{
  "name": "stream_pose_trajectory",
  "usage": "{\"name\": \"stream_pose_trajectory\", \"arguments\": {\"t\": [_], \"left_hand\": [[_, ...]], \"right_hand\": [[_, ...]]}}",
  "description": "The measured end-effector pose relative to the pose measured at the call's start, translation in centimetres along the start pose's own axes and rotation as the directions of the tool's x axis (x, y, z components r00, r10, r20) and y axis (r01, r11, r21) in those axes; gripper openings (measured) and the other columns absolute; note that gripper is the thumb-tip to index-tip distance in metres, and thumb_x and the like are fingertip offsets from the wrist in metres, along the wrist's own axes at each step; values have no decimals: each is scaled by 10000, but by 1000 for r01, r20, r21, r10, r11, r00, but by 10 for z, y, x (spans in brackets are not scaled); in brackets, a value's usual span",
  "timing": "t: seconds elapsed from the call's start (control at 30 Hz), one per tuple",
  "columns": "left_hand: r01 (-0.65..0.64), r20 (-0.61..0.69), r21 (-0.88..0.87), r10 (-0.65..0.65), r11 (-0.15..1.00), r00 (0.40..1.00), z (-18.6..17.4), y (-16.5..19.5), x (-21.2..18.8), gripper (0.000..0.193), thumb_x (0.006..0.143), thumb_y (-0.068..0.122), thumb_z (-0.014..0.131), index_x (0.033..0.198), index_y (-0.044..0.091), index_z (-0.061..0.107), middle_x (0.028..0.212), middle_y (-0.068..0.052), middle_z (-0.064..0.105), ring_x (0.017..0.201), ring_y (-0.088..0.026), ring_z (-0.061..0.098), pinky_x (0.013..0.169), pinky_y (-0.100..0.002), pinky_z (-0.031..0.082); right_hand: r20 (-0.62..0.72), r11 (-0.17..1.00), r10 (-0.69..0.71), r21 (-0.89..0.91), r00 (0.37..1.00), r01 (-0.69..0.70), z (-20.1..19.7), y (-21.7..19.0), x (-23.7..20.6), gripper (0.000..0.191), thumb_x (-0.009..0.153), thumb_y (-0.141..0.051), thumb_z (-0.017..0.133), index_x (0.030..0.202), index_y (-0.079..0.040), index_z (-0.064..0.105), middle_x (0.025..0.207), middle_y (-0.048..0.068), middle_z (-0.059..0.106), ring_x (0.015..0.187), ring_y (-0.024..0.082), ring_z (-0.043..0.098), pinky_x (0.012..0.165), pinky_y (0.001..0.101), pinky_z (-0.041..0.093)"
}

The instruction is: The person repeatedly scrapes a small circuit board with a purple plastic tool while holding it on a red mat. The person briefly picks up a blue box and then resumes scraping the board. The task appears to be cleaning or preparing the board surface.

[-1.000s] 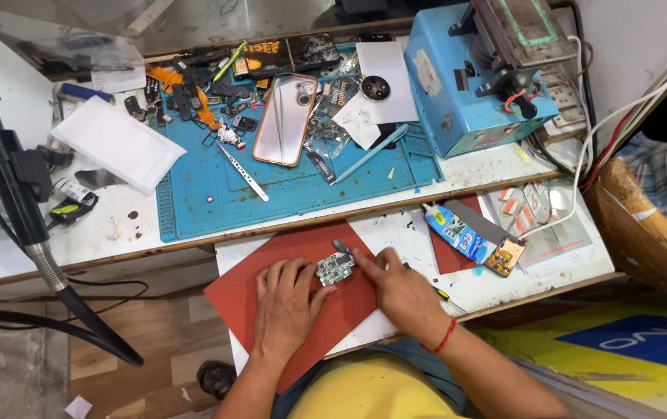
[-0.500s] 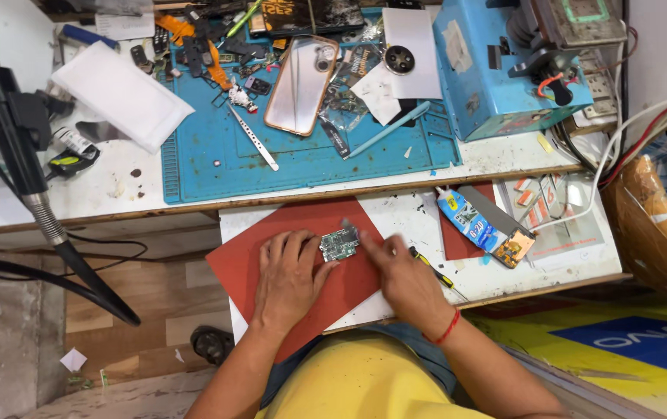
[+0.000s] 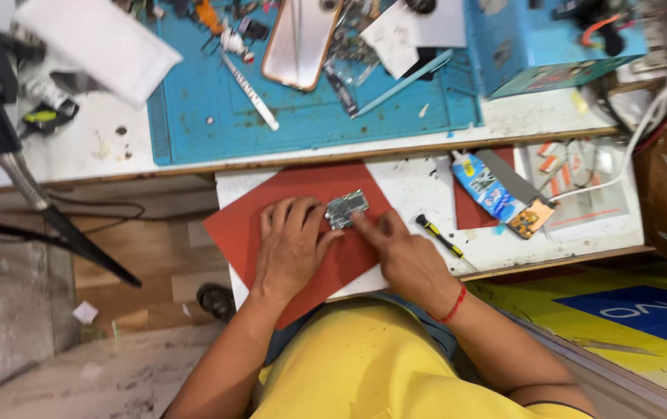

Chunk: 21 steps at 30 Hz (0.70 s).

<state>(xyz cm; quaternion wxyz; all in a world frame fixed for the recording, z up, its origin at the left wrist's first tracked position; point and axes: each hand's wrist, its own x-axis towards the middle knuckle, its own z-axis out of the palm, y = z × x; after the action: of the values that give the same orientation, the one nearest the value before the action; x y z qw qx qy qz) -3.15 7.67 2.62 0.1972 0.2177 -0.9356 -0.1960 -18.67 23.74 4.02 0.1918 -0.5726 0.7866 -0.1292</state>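
Circuit board (image 3: 346,209) between both hands' fingers (image 3: 311,223) (touching them).

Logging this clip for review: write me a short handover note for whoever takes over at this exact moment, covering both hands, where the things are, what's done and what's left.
Left hand: flat on the red rubber mat, fingertips steadying the small silvery circuit board.
Right hand: forefinger pressing the board's lower right edge; holds no tool.
Nearby: the black-and-yellow screwdriver lies on the white shelf just right of the hand; the blue glue tube lies further right.
Done: board is on the mat, held down.
Left: whatever work the board needs; no tool is on it yet.
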Motion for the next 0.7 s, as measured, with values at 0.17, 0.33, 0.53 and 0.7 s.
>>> {"name": "stream_pose_trajectory", "arguments": {"t": [0.17, 0.33, 0.53, 0.7], "left_hand": [[24, 14, -38, -23, 999, 1000, -3, -1, -1, 504, 824, 386, 802, 1163, 32, 682, 1198, -94, 618, 1155, -303, 538, 980, -515, 391], [69, 25, -84, -68, 994, 997, -10, 2, 1, 514, 791, 403, 816, 1126, 35, 688, 1176, -106, 617, 1133, -313, 535, 949, -515, 388], [10, -4, 30, -10, 1000, 1000, -1, 4, -2, 477, 857, 350, 789, 1183, 22, 674, 1237, -90, 616, 1175, -292, 536, 986, -506, 395], [20, -11, 40, -20, 999, 1000, 5, 1, -4, 463, 862, 358, 790, 1167, 34, 663, 1223, -87, 610, 1169, -293, 542, 994, -507, 399]], "right_hand": [[-85, 997, 74, 13, 994, -73, -2, -2, 0, 684, 834, 30, 519, 1487, -174, 508, 1127, 163, 595, 617, 392, 648, 540, 489, 539], [-37, 999, 30, 21, 999, -30, -4, -6, -2, 701, 817, 37, 519, 1479, -190, 543, 1076, 160, 591, 635, 388, 652, 539, 487, 537], [-15, 998, 6, 60, 1000, -5, -5, -5, -2, 690, 824, 25, 527, 1479, -192, 542, 1093, 158, 591, 670, 379, 663, 589, 491, 542], [-1, 999, 23, 45, 1000, -23, -6, -4, -2, 731, 801, 28, 518, 1497, -191, 517, 1127, 167, 601, 656, 400, 644, 581, 500, 531]]}}
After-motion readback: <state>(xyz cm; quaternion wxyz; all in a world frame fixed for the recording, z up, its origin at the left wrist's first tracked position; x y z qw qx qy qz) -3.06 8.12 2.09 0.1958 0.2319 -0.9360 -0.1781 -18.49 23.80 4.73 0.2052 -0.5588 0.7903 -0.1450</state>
